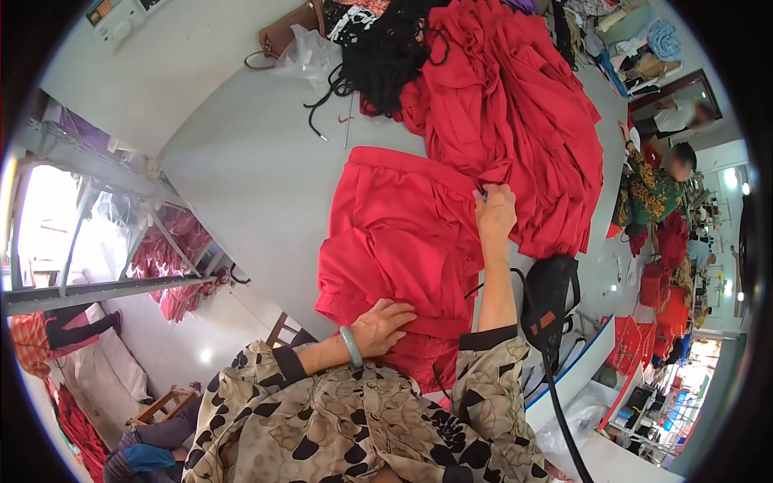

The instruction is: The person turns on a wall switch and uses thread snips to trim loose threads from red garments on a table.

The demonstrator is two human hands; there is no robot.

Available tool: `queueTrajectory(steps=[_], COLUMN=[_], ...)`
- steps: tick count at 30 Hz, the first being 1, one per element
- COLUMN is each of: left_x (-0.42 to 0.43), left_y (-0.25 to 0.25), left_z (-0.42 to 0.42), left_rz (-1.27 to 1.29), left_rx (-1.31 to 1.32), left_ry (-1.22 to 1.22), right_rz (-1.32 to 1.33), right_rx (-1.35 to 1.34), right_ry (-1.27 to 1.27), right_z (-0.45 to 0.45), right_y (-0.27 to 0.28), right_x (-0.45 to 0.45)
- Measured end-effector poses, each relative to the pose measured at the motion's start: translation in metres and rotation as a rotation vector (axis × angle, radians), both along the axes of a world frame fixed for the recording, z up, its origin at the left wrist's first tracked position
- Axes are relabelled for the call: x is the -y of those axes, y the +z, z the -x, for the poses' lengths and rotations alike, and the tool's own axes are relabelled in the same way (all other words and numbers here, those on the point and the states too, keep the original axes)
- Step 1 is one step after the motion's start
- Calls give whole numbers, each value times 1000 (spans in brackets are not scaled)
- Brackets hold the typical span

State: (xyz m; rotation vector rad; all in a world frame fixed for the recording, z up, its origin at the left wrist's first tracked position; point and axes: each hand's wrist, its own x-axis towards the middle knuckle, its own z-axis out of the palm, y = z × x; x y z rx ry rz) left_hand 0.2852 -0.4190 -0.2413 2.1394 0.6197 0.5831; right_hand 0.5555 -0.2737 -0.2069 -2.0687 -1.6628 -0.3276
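A red garment with a wide waistband (403, 217) lies spread on the grey table in front of me, its lower part hanging at the near edge. My left hand (382, 326), with a pale bangle at the wrist, rests flat on its near part, fingers stretched out. At the waistband's right end my right hand (495, 211) is closed, fingers curled together. A small dark bluish bit shows between those fingers; what it is I cannot make out. Just beyond this hand lies a large heap of red garments (515, 121), gathered in folds.
Black cords (386, 64) lie at the back, beside a clear plastic bag (306, 56) and a brown bag (291, 30). A thin metal rod (349, 121) lies on the grey table (250, 153). Right of me is a black bag (551, 302). Another person (656, 181) is at the far right.
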Motion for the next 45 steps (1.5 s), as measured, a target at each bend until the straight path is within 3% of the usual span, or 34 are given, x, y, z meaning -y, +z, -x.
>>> queueTrajectory(steps=[1, 3, 4, 6, 7, 8, 12, 14, 16, 18, 19, 21, 22, 23, 27, 29, 31, 32, 34, 36, 38, 42, 45], left_x=[-2, -12, -21, -34, -31, -44, -26, -14, -7, -6, -8, -7, -8, -12, -4, -3, -12, -19, -58, -104, -131, -134, -101], left_y=[3, 12, 15, 18, 4, 59, 5, 5, 6, 1, -1, -1, -2, -7, -20, -16, -7, -2, 33, 38, 58, 65, -21], left_z=[1, 0, 0, 4, 5, 2, 21, 20, 6, 8, 9, 10, 11, 21, 13, 6, 8, 10, 38, 58, 72, 95, 115], left_rz=[3, 355, 350, 1178, 1447, 1651, 1413, 1212, 1067, 1063, 1059, 1045, 1039, 1106, 1168, 1186, 1181, 1175, 871, 1287, 1111, 1078, 1430], left_rx=[-3, 155, 154, 575, 853, 972, 632, 534, 580, 533, 487, 475, 460, 111, 340, 588, 587, 583, 268, 1020, 1115, 1069, 1026], left_ry=[-2, 229, 225, 372, 450, 488, 412, 364, 482, 440, 396, 408, 420, 420, 469, 548, 617, 690, 671, 579, 498, 494, 713], right_rz=[3, -4, -65, 78, 167, 261, 309, 180, 197, 181, 173, 564, 558, 605, 536, 456, 213, 209, -128, -184, -247, -40, 131], right_rx=[-3, -137, -191, -398, -424, -450, -756, -744, -741, -428, -424, -200, -196, -216, -361, -440, -724, -717, -1127, -1075, -1026, -856, -880], right_ry=[-2, 180, 382, 608, 648, 689, 728, 536, 376, 312, 319, 199, 207, 191, 160, 156, 146, 140, 103, 82, 70, 10, -62], right_z=[9, 37, 60, 110, 128, 141, 149, 141, 138, 139, 145, 158, 158, 156, 131, 114, 104, 100, 98, 100, 106, 122, 127], right_y=[10, 38, 53, 78, 80, 80, 60, 64, 64, 44, 36, 19, 8, -5, -11, -11, 5, 15, 62, 97, 105, 57, -34], right_x=[7, 28, 46, 97, 125, 147, 173, 153, 118, 83, 70, 53, 48, 45, 42, 43, 40, 42, 49, 65, 86, 144, 190])
